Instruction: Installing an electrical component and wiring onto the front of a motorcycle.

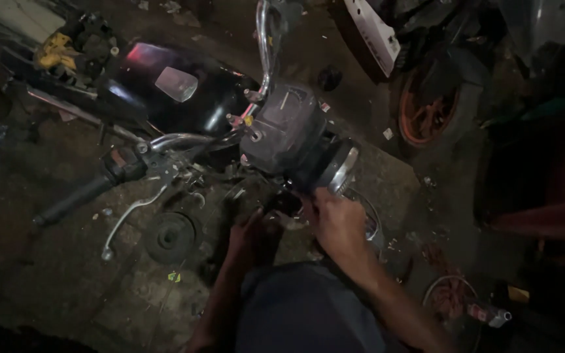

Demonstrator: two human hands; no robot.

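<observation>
Head view shows both hands, left hand (254,230) and right hand (336,219), curled on parts under the headlight (336,168), grip too dark to tell; work looks half done.

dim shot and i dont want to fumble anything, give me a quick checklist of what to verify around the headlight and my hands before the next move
1. Right hand placed on the headlight: ok, fingers rest at its lower rim.
2. Left hand location: ok, below the instrument housing, in the dark gap by the fork area.
3. What the left hand grips: cannot tell, too dark.
4. Tool in either hand: cannot tell, none visible.
5. Brake lever and handlebar grip apart from both hands: ok, off to the side.
6. Lighting on the work spot: not ok, heavy shadow under the headlight.
</observation>
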